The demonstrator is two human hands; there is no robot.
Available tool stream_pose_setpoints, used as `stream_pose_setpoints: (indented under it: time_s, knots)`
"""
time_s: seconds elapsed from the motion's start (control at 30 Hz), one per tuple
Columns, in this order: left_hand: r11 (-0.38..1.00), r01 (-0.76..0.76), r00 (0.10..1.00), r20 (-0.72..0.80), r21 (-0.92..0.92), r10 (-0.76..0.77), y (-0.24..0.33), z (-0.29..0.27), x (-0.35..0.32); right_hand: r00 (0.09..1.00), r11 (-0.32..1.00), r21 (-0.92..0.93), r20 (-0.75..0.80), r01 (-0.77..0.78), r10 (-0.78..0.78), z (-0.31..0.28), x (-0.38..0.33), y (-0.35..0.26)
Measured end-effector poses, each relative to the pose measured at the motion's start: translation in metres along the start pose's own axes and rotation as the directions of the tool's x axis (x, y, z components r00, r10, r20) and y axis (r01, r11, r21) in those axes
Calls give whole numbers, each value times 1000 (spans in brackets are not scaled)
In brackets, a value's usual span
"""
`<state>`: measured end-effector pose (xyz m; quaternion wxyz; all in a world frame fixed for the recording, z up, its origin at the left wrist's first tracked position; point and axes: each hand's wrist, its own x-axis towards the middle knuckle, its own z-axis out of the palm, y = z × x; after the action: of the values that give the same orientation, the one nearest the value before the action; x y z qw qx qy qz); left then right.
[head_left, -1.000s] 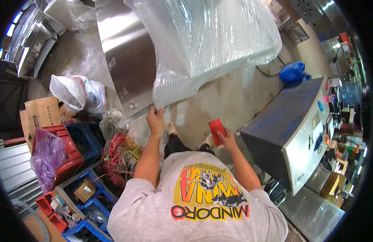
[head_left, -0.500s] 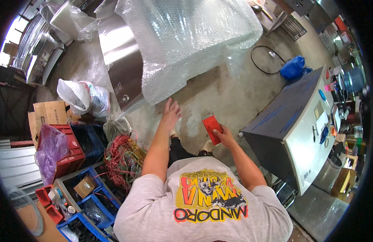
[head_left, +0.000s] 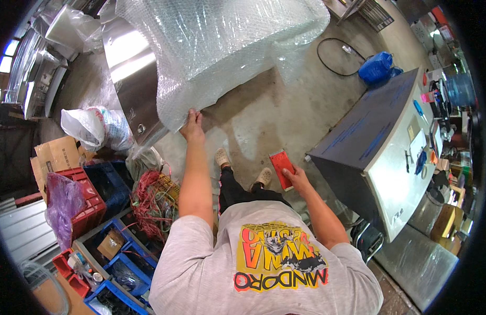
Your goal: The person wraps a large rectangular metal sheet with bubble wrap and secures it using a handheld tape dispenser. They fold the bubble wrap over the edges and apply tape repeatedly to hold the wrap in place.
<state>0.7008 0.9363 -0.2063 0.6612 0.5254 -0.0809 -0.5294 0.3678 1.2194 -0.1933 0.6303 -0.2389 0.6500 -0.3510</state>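
Observation:
A large sheet of clear bubble wrap drapes over a big shiny metal piece, whose left side shows bare. My left hand reaches forward and grips the wrap's near lower edge, fingers closed on it. In my right hand is a flat, oblong red tool with a pale metal-looking edge at its far end. The thumb lies across its face, and it points forward over the floor. The fingers beneath it are hidden.
Right of me stands a dark-sided workbench with small tools on top. A blue bag and a black loop lie beyond. To my left are a white sack, tangled red cords, a red crate and blue bins.
My left hand has moved left and forward and its spread fingers have closed on the bubble wrap's edge. The red tool stays in my right hand. My view has shifted slightly.

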Motion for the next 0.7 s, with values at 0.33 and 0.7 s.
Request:
stream_pose_setpoints:
  time_s: [0.33,0.7]
  knots:
    - [789,183,748,437,587,-499,34,-20,-55,929,887,-291,209,359,-307,32,-28,-101]
    - [715,-5,109,711,699,-694,90,47,-171,704,408,-588,462,698,-540,24,-81,-174]
